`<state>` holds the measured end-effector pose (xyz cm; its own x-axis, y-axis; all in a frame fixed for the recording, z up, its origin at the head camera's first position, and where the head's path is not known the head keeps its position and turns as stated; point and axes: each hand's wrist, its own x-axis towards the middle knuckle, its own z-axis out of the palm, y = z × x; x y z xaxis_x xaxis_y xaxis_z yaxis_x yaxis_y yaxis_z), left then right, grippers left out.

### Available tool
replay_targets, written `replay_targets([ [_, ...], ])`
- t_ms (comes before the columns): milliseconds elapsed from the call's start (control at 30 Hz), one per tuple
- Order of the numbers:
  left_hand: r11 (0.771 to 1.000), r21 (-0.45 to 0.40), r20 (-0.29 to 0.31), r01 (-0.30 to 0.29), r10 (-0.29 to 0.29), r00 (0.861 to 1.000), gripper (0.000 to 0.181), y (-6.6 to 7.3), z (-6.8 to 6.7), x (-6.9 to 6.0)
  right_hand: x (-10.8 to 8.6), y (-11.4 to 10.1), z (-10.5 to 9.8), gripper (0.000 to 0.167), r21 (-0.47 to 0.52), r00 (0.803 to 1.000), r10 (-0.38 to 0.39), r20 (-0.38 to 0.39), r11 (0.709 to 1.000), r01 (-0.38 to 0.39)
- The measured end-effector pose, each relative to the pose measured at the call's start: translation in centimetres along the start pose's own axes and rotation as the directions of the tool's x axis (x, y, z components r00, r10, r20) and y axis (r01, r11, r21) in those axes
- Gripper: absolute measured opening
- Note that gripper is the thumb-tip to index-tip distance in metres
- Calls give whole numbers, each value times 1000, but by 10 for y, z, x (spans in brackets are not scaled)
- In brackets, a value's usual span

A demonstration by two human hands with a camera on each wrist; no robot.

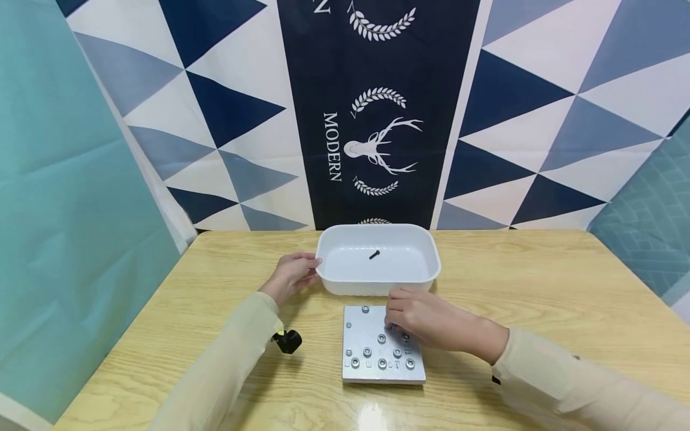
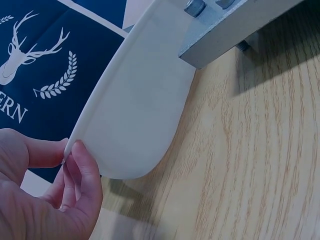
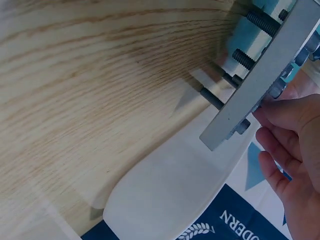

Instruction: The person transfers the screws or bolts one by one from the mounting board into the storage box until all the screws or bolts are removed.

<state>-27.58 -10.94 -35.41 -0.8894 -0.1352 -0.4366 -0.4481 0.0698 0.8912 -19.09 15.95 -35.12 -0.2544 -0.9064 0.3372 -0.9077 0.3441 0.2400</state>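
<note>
My left hand [image 1: 293, 272] pinches the left rim of a white plastic tub [image 1: 372, 289], thumb on one side of the rim and fingers on the other. A single black screw [image 1: 374, 255] lies on the tub's floor. In front of the tub is a thick silver metal plate [image 1: 358, 332] set with several socket-head bolts [image 1: 382, 363]. Over the plate's upper right part, my right hand [image 1: 426, 317] pinches a bolt head, mostly hidden by the fingers. Threaded bolt shanks [image 3: 212, 98] stick out below the plate in the right wrist view.
Everything stands on a wood-grain table [image 1: 512, 287]. Behind it hangs a patterned cloth [image 1: 388, 203] with triangles and a deer head. A black wrist camera [image 1: 288, 342] hangs at the left sleeve, left of the plate.
</note>
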Motion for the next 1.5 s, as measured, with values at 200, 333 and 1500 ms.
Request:
replay_targets([
  [200,1000,12,10,-28,28,1000,33,0,0,1,0,1,5,16,-29,999,-24,-39,999,22],
  [333,1000,15,15,-22,22,1000,34,-5,0,2,-2,0,8,15,-33,998,-35,-61,999,33],
  [1500,1000,23,-14,1,-1,1000,38,-3,0,-3,-3,4,-4,10,37,1000,7,-30,999,-6],
])
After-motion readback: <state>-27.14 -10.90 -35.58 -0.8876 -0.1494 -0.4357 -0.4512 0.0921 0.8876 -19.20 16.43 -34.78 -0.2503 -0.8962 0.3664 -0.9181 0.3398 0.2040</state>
